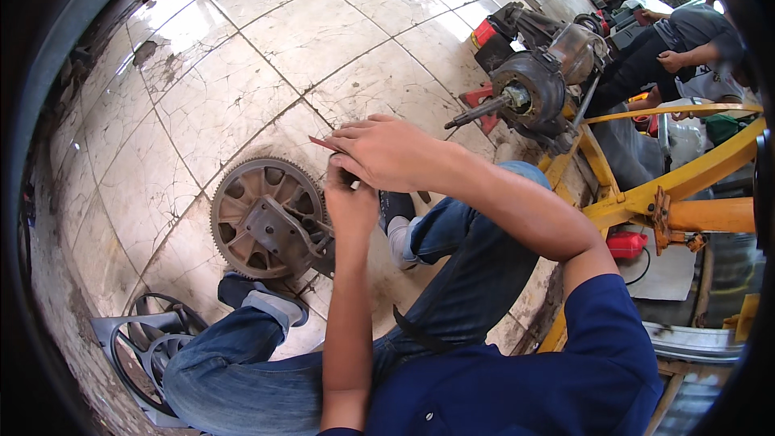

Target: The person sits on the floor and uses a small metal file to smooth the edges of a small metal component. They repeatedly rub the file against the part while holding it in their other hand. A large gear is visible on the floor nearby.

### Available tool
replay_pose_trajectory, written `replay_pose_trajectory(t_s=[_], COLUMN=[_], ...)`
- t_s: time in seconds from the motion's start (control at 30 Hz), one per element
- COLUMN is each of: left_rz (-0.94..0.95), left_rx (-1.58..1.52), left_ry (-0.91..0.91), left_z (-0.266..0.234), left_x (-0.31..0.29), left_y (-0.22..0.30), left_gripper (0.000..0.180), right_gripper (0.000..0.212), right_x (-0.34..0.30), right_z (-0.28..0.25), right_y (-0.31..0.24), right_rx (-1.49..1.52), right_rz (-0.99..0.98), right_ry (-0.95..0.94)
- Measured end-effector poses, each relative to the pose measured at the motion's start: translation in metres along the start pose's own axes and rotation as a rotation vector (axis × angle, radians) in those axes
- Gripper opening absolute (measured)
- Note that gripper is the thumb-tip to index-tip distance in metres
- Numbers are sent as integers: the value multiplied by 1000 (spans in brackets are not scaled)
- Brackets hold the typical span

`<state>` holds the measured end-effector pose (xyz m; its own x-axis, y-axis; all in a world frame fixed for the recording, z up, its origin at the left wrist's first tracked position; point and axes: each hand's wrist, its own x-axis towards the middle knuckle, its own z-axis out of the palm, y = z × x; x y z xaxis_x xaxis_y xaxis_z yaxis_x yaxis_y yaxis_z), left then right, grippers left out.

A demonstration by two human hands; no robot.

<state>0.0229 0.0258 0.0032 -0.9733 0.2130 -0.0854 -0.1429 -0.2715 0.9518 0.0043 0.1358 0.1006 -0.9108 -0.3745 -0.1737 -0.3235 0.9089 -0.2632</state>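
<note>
My right hand [391,149] reaches across from the right, palm down, with a thin reddish-brown piece [324,144] sticking out at its fingers; it looks like a folded sheet. Just under it, my left hand [353,208] is closed with curled fingers. Something small and dark shows at its fingertips, mostly covered, so its kind cannot be told. The two hands touch or nearly touch. Beside them, on the left, a toothed flywheel [236,250] lies on the floor, with a grey metal plate part [274,230] resting on top of it.
Cracked tiles [266,48] cover the floor. At the upper right stands a greasy axle and hub assembly [537,85] by a yellow frame [646,202]. Another person [686,48] sits behind it. A fan shroud [149,347] lies at the lower left, near my leg.
</note>
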Motion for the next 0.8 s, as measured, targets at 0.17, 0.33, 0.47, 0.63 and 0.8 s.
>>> replay_pose_trajectory(t_s=[0.17, 0.33, 0.47, 0.63, 0.8], left_rz=[-79, 28, -87, 38, 0], left_rx=[-86, -69, -140, -63, -38], left_ry=[84, 58, 101, -5, -28], left_z=[-16, 5, -14, -14, -11], left_x=[10, 0, 12, 9, 7], left_y=[6, 2, 6, 1, -2], left_gripper=[18, 25, 22, 24, 27], right_gripper=[42, 40, 44, 49, 45], right_x=[1, 0, -1, 3, 6], right_z=[2, 13, 9, 3, 20], right_y=[-7, 4, -2, -5, 2], right_rx=[-13, -35, 73, 134, 44], right_rz=[-82, -55, -81, -4, -101], right_ry=[119, 157, 204, 69, 236])
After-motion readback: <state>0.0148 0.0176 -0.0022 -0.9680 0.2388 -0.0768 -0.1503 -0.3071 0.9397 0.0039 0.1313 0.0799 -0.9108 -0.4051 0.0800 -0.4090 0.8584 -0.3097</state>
